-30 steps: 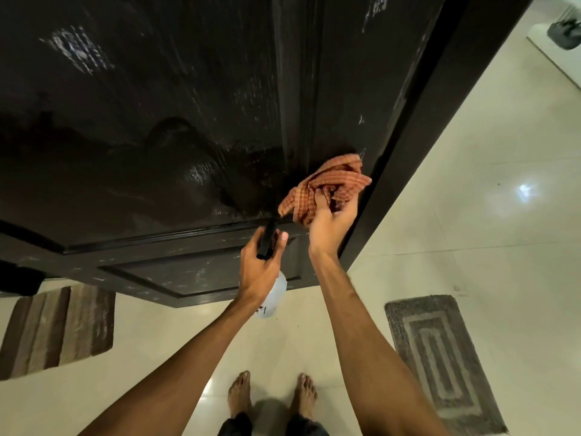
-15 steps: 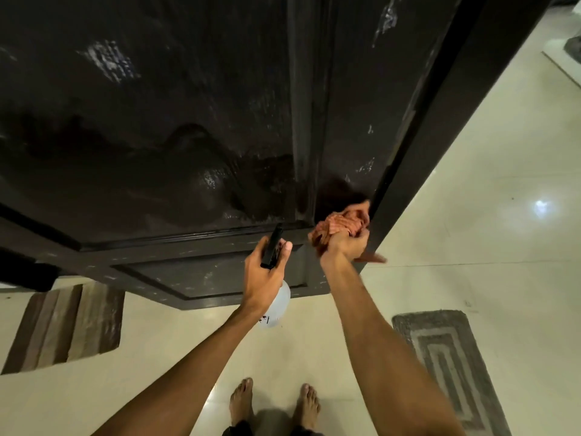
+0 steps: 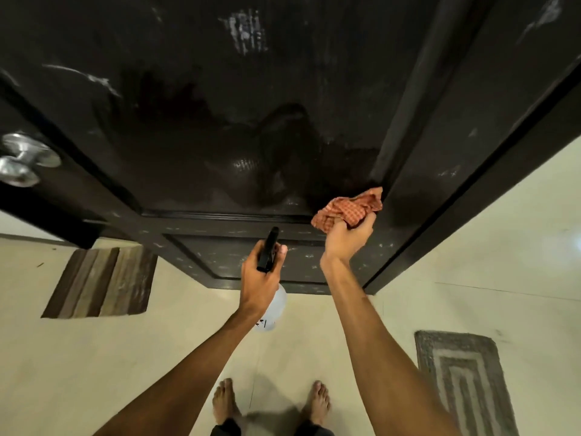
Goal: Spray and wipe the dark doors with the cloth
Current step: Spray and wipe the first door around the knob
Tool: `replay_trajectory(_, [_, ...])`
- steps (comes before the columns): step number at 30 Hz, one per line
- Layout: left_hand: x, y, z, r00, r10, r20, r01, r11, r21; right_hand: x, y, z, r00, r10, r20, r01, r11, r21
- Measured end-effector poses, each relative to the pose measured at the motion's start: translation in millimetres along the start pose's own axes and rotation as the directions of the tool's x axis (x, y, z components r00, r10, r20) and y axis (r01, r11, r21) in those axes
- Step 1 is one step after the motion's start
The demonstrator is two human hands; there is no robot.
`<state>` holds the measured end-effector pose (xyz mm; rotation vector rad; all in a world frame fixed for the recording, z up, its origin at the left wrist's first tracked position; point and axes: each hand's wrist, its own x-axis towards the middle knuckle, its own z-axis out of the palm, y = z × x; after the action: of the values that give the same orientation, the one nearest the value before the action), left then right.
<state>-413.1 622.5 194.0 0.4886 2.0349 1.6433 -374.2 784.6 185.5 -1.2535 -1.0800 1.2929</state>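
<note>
The dark door [image 3: 220, 105] fills the upper view, glossy and wet in patches, with white streaks near its top and along its lower rail. My right hand [image 3: 345, 237] grips a bunched orange checked cloth [image 3: 349, 207] and presses it against the door at the lower right corner of the big panel, beside the raised vertical strip. My left hand [image 3: 261, 275] holds a clear spray bottle [image 3: 273, 309] by its black trigger head, nozzle aimed at the door's lower panel, a short way off the surface.
A silver door knob [image 3: 23, 162] sticks out at the far left. A brown striped mat [image 3: 100, 283] lies on the pale tiled floor at left, a grey mat [image 3: 465, 379] at right. My bare feet [image 3: 226, 401] stand below the door.
The view has shifted right and up, bringing the knob into sight. My right hand slid the cloth down the door, then back up slightly to the panel's corner. The spray bottle stayed roughly in place.
</note>
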Motion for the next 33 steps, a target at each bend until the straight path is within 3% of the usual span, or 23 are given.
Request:
replay_trajectory(2, [4, -7, -15, 1.000, -0.003, -0.008, 0.003, 1.000, 0.006, -23, 7, 11, 0.977, -0.089, 0.194, 0.103, 0.992, -0.066])
replay_trajectory(3, [5, -9, -23, 1.000, -0.005, -0.011, 0.005, 1.000, -0.003, -28, 16, 17, 0.981, -0.077, 0.179, 0.097, 0.990, -0.105])
replay_trajectory(5, [11, -11, -40, 1.000, 0.013, -0.016, -0.013, 1.000, -0.027, -31, 19, 31, 0.994, 0.114, 0.001, -0.114, 0.992, -0.057])
replay_trajectory(7, [15, -14, -59, 1.000, 0.028, -0.009, -0.028, 0.999, -0.031, -38, 18, 46, 0.944, 0.324, -0.054, -0.325, 0.946, 0.006])
replay_trajectory(10, [24, -19, -100, 0.998, 0.051, -0.023, -0.051, 0.998, -0.023, -75, 18, 85, 0.988, 0.136, 0.065, -0.141, 0.987, 0.073])
replay_trajectory(12, [31, -25, -126, 0.998, 0.053, -0.032, -0.053, 0.999, 0.005, -104, 17, 110, 0.978, 0.036, 0.205, -0.047, 0.998, 0.049])
replay_trajectory(14, [38, -33, -157, 0.998, 0.047, -0.036, -0.046, 0.999, 0.007, -121, 21, 128, 0.997, 0.051, 0.052, -0.055, 0.995, 0.081])
replay_trajectory(16, [48, -39, -185, 0.999, 0.035, -0.026, -0.036, 0.999, -0.004, -123, 21, 139, 0.941, 0.288, -0.178, -0.243, 0.940, 0.238])
replay_trajectory(18, [59, -40, -209, 1.000, 0.020, -0.020, -0.021, 1.000, -0.008, -126, 25, 153, 0.885, 0.408, -0.227, -0.336, 0.894, 0.298])
replay_trajectory(20, [71, -45, -231, 1.000, 0.007, -0.030, -0.007, 1.000, -0.004, -144, 31, 174, 0.924, 0.328, -0.197, -0.314, 0.944, 0.102])
replay_trajectory(23, [82, -56, -254, 0.998, -0.001, -0.066, 0.003, 1.000, 0.031, -185, 43, 194, 0.950, 0.305, 0.067, -0.304, 0.952, -0.025])
replay_trajectory(26, [82, -65, -269, 0.999, -0.004, -0.053, 0.006, 0.999, 0.036, -203, 40, 202, 0.959, 0.284, -0.002, -0.284, 0.959, 0.006])
replay_trajectory(30, [86, -67, -292, 0.995, -0.017, -0.095, 0.019, 1.000, 0.022, -221, 25, 229, 0.991, -0.015, 0.136, 0.015, 1.000, 0.002])
replay_trajectory(31, [87, -68, -299, 0.994, -0.019, -0.104, 0.022, 0.999, 0.029, -228, 28, 238, 0.989, -0.004, 0.149, 0.006, 1.000, -0.017])
replay_trajectory(33, [85, -70, -311, 0.992, -0.019, -0.121, 0.024, 0.999, 0.034, -240, 40, 247, 0.992, 0.122, 0.042, -0.123, 0.992, 0.019])
